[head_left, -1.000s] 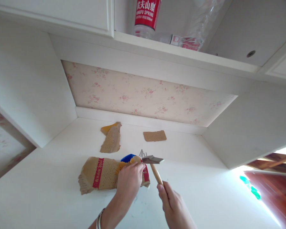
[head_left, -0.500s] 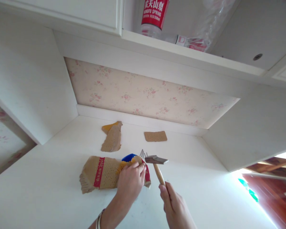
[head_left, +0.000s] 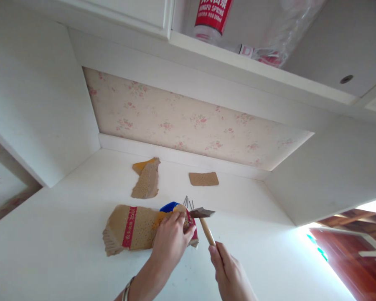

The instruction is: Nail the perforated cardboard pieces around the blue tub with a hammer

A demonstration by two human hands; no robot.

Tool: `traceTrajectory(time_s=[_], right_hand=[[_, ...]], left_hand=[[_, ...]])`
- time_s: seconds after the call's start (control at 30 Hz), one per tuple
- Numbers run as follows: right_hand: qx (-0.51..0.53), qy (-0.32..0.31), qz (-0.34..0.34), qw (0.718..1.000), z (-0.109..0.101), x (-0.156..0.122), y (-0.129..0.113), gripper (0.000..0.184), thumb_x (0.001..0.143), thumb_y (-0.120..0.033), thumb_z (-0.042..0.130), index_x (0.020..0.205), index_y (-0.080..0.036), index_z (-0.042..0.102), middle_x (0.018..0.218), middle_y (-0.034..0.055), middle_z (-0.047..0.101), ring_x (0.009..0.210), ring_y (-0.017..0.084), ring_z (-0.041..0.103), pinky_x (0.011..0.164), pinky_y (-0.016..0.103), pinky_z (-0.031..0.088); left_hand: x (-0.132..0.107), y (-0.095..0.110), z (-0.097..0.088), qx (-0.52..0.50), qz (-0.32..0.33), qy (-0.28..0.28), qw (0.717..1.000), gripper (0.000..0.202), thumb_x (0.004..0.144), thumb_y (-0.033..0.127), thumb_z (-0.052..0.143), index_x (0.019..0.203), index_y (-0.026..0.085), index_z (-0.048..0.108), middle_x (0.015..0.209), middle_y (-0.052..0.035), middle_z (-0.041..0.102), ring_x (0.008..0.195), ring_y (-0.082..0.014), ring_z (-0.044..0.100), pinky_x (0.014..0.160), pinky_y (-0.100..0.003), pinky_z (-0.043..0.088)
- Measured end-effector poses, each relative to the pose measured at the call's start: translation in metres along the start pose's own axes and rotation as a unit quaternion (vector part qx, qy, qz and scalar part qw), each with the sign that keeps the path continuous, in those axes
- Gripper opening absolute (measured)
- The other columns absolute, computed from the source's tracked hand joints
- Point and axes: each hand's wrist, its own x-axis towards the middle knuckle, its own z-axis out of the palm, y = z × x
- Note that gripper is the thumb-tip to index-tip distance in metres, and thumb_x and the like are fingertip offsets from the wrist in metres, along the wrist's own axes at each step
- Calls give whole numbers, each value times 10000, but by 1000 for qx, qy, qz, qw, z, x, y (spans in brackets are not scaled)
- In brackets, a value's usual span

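Note:
My right hand (head_left: pixel 228 267) grips the wooden handle of a hammer (head_left: pixel 207 232), whose metal head lies over the right end of a piece of cardboard (head_left: pixel 141 228) with red printed bands. On that cardboard rests my left hand (head_left: pixel 171 236), its thumb apart from the fingers and nothing visible between them. The fingertips are close to the hammer head. Beneath and beside the fingers show yellow pieces (head_left: pixel 158 218) and a blue object (head_left: pixel 169 207), partly covered. Several thin nails (head_left: pixel 186 201) lie just beyond the hammer head.
Two torn cardboard pieces, one larger (head_left: pixel 146 179) and one small rectangle (head_left: pixel 203 179), lie farther back on the white surface (head_left: pixel 238 200). Above, a cabinet shelf (head_left: pixel 253 67) holds plastic bottles (head_left: pixel 211 21). White side panels (head_left: pixel 307 167) stand left and right.
My left thumb has moved down and away from the fingertips, which were pinched together before. The hammer head has shifted slightly left, nearer the left hand. The view has shifted slightly.

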Motion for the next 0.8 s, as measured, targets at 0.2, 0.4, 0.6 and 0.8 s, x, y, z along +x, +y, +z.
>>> traceTrajectory(time_s=[0.2, 0.4, 0.6, 0.8], right_hand=[[14, -9, -5, 1000, 4, 0, -1, 438, 965, -620, 349, 763, -266, 508, 592, -33, 546, 528, 170, 492, 539, 268, 383], [74, 15, 70, 995, -7, -1, -6, 458, 947, -662, 327, 837, -264, 528, 558, -56, 492, 503, 159, 481, 488, 248, 390], [-43, 40, 78, 995, -28, 5, 25, 442, 957, -644, 326, 899, -271, 557, 572, -40, 540, 532, 184, 534, 512, 266, 421], [-168, 28, 79, 982, -36, 13, 80, 359, 979, -532, 367, 969, -261, 603, 908, 52, 722, 744, 234, 682, 644, 314, 477]], left_hand=[[0, 0, -3, -8, 0, 2, 1000, 327, 913, 375, 591, 1163, 179, 670, 1052, -83, 704, 927, -256, 682, 851, -340, 526], [0, -2, 2, -9, 0, 5, 1000, 436, 901, 382, 615, 1281, 168, 609, 1160, -114, 676, 1026, -274, 661, 906, -362, 514], [-1, -5, -3, -16, 23, -17, 999, 381, 904, 340, 616, 1249, 178, 601, 1226, -127, 636, 1052, -276, 650, 894, -366, 512], [-7, -7, -20, -35, 71, -61, 995, 153, 937, 283, 569, 1023, 199, 663, 1026, -65, 655, 920, -233, 665, 827, -340, 515]])
